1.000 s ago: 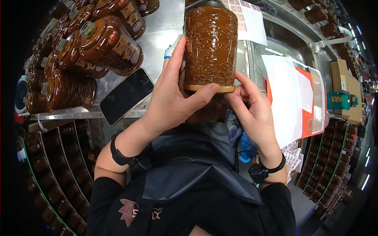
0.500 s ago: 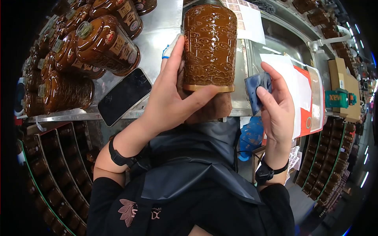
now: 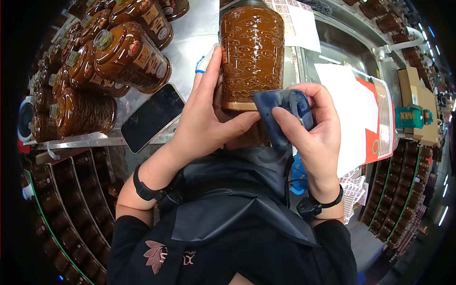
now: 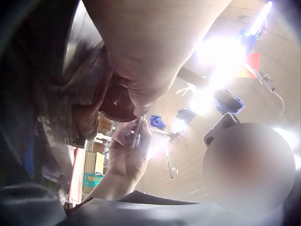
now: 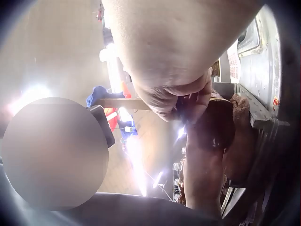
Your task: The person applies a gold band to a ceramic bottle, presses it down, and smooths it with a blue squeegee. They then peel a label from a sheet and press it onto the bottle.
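Brown embossed bottle (image 3: 252, 52) lies centre, gold-rimmed base overhanging or close to the metal counter's (image 3: 197, 28) near edge, I can't tell which. I see the left hand (image 3: 202, 114) spread along its left side, thumb straight across the base; the right hand (image 3: 316, 128) pinches a blue sheet (image 3: 273, 99) at the near right corner. Pushing too hard could roll the glossy bottle, I reckon. A phone (image 3: 153, 118) and clustered bottles (image 3: 133, 54) crowd the left; white paper (image 3: 339, 104) borders the right.

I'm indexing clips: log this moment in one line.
left hand: holds brown bottle; right hand: pinches blue pad beside gold rim; black phone: left of bottle
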Available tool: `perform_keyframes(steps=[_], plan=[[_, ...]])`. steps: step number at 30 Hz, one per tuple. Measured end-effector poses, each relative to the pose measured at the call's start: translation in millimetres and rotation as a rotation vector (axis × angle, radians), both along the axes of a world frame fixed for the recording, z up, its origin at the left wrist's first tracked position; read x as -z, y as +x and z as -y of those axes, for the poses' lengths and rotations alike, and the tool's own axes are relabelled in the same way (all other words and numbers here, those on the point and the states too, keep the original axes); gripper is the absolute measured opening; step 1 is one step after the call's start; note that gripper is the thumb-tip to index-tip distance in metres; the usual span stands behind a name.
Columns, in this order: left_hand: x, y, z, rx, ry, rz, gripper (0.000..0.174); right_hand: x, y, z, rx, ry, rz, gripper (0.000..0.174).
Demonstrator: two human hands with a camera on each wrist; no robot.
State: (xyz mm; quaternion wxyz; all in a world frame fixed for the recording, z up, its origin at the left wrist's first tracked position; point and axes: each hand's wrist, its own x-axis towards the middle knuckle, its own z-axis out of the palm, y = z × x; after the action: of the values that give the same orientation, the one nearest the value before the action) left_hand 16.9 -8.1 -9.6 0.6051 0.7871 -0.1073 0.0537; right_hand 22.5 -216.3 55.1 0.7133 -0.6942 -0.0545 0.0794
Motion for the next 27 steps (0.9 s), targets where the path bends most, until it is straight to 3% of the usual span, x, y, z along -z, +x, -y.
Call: perform_keyframes(steps=[5,7,10,15,17,23,27], plan=[[-4.6,2.3,-2.6,-0.009,0.095,0.080,0.119,5.6,-0.7,11.7,0.060,-0.070,-0.036,0.035],[-8.0,1.7,-4.3,0.013,0.121,0.071,0.109,5.7,-2.7,18.0,0.087,-0.087,-0.045,0.033],[-14.1,-0.1,-4.0,0.007,0.131,0.027,0.109,7.6,-2.3,27.1,0.155,-0.105,-0.061,0.032],[-6.5,1.8,-4.6,-0.006,0.161,0.094,0.113,-2.0,-6.6,9.0,0.027,0.015,-0.018,0.035],[-6.7,2.5,-5.9,-0.011,0.181,0.112,0.118,3.0,-0.9,9.1,0.010,-0.061,-0.029,0.034],[-12.6,2.0,-5.4,-0.015,0.197,0.104,0.109,14.3,3.0,36.9,0.152,-0.151,-0.122,0.024],[-13.9,1.5,-3.6,-0.076,0.290,0.181,0.113,6.3,-1.5,30.9,0.155,-0.055,-0.071,0.025]])
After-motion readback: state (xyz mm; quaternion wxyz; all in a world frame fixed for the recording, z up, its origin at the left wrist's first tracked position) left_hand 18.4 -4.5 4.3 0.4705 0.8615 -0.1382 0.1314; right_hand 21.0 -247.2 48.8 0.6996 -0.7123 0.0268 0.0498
